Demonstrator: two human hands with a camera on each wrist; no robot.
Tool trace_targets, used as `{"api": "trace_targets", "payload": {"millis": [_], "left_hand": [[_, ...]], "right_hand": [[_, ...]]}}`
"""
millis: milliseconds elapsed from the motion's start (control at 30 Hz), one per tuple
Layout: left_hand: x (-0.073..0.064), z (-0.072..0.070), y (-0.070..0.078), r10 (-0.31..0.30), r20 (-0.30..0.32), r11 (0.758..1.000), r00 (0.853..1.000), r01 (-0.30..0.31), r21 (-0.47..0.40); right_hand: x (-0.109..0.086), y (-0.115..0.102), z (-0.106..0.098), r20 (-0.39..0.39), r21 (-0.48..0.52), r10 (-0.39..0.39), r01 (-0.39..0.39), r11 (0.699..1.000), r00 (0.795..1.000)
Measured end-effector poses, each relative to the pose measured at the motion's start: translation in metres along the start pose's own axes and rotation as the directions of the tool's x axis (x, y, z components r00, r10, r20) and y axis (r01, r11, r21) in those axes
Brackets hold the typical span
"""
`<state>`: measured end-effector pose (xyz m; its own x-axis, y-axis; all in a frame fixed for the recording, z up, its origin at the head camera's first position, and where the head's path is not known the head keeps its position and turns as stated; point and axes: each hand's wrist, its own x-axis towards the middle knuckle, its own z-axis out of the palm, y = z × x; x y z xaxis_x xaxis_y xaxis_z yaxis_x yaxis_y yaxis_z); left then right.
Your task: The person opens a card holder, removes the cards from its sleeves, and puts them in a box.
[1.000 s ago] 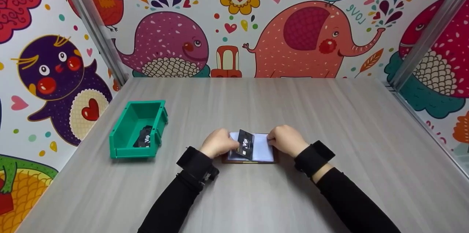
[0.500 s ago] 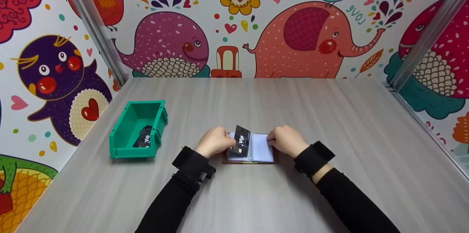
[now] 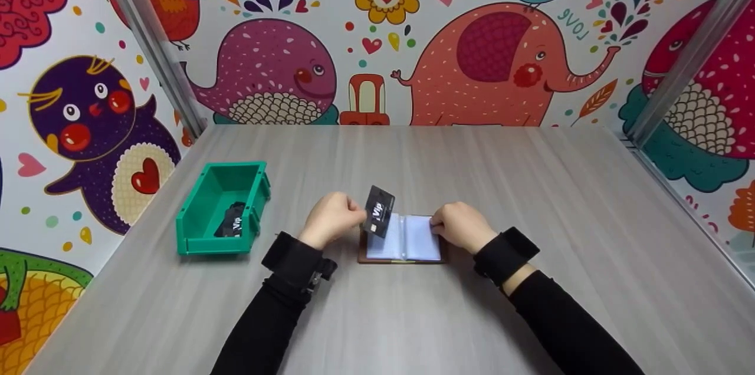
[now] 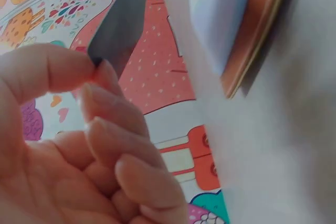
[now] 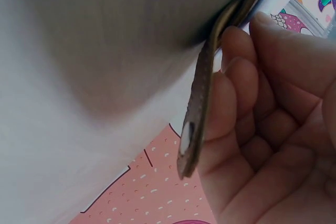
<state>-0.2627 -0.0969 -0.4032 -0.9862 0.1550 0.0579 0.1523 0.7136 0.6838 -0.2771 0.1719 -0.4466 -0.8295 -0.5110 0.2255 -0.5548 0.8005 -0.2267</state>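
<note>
Between thumb and forefinger, my left hand (image 3: 334,217) pinches a black card (image 3: 378,210) printed "Vip" by its left edge. The card is tilted above the left page of an opened brown card holder (image 3: 362,252) with clear plastic sleeves (image 3: 422,238). In the left wrist view the card (image 4: 123,27) stands out from the fingertips, apart from the holder (image 4: 257,30). My right hand (image 3: 463,225) grips the holder's right edge. The right wrist view shows thumb and fingers on that edge, with a strap with a snap (image 5: 194,114) hanging beside them.
A green bin (image 3: 221,245) stands on the table to the left, holding several black cards (image 3: 233,221). Patterned wall panels (image 3: 377,39) with metal posts (image 3: 156,45) enclose the table (image 3: 401,316) at the back and sides.
My left hand has moved up and to the left with the black card, lifting it off the holder's pages. The right hand has stayed on the holder's edge.
</note>
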Motion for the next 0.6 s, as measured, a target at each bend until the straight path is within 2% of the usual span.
{"api": "trace_targets", "payload": {"millis": [267, 433, 600], "left_hand": [[-0.002, -0.025, -0.005, -0.009, -0.088, 1.000, 0.996, 0.009, 0.000], [-0.005, -0.040, -0.010, -0.016, -0.119, 1.000, 0.993, 0.018, 0.009], [-0.008, -0.051, -0.020, -0.003, -0.159, 0.999, 0.987, 0.010, 0.048]], "right_hand": [[-0.001, 0.000, -0.001, -0.010, -0.003, -0.001, 0.001, 1.000, 1.000], [0.000, 0.000, 0.000, -0.010, -0.004, -0.016, 0.016, 1.000, 1.000], [0.000, 0.000, 0.000, -0.010, 0.000, -0.026, 0.026, 1.000, 1.000]]}}
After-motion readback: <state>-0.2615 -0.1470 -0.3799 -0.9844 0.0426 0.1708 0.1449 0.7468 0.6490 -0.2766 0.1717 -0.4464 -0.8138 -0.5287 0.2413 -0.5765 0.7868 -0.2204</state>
